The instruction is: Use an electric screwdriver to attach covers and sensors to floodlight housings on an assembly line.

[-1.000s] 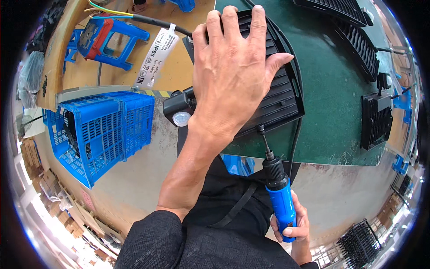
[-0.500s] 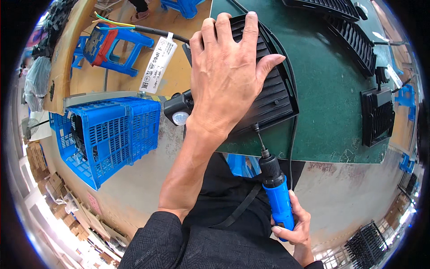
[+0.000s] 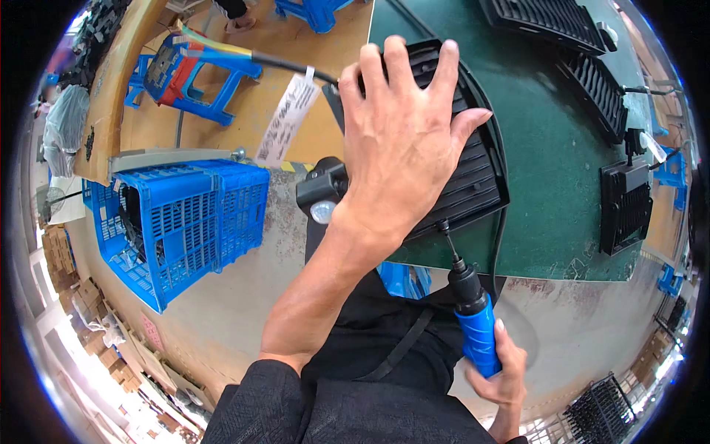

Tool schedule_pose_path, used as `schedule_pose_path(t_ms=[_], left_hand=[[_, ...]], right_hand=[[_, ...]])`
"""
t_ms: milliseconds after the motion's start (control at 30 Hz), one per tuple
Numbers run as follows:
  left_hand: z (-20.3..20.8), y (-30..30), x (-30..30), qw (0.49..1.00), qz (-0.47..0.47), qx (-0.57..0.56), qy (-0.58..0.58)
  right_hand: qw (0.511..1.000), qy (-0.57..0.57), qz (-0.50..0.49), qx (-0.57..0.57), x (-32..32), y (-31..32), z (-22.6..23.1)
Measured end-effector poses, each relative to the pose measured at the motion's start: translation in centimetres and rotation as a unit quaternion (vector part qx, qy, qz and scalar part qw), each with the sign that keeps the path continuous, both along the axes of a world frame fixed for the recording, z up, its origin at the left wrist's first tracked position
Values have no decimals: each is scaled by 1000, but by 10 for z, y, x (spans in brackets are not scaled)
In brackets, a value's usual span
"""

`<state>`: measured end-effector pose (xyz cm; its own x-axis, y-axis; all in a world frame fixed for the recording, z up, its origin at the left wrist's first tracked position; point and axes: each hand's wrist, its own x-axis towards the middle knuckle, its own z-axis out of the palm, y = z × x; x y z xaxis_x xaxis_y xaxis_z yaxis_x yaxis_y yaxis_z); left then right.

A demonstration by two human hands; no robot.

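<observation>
Under my left hand (image 3: 403, 129) lies a black finned floodlight (image 3: 473, 177) at the left edge of the green table. That hand is spread flat on its fins, fingers apart. A black motion sensor with a white dome (image 3: 322, 212) sticks out at the light's left side. Its cable, with a white tag (image 3: 287, 122) and bare coloured wire ends, reaches up to the left. My right hand (image 3: 503, 370) is wrapped round the blue grip of an electric screwdriver (image 3: 477, 325). The tip of its bit meets the light's near edge; the screw itself is too small to make out.
Several more black floodlights rest on the green table (image 3: 547, 222) at the right, one of them a smaller light (image 3: 625, 207) near its corner. A blue plastic crate (image 3: 200, 214) stands at the left. Beyond it are a blue stool (image 3: 214, 89) and, farther off, a person's foot (image 3: 240, 24).
The floodlight, my left hand on it and the screwdriver in my right hand have shifted right and slightly nearer. The white tag and wire ends have swung right. The bit still touches the light's edge.
</observation>
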<state>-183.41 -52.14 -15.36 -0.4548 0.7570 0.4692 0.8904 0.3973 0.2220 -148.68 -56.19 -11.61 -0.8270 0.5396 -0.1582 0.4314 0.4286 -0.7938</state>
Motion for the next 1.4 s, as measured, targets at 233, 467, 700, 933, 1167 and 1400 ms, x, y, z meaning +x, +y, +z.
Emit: schedule_pose_path(t_ms=[233,467,700,933,1167,1400], left_hand=[[17,9,14,996,34,-85,-14],[37,18,-38,954,-258,-146,-44],[54,25,-64,936,-281,-208,31],[53,-22,-73,932,-180,-315,-17],[67,-73,-20,802,-61,-208,-557],[59,-48,-3,988,-133,30,73]], right_hand=[[980,-93,-34,172,18,21,25],[980,-68,-74,173,58,41,11],[918,96,-274,-271,72,17,-10],[831,212,-372,-355,61,8,-3],[860,221,-313,-337,76,-13,-4],[932,87,-216,-279,84,-45,-14]])
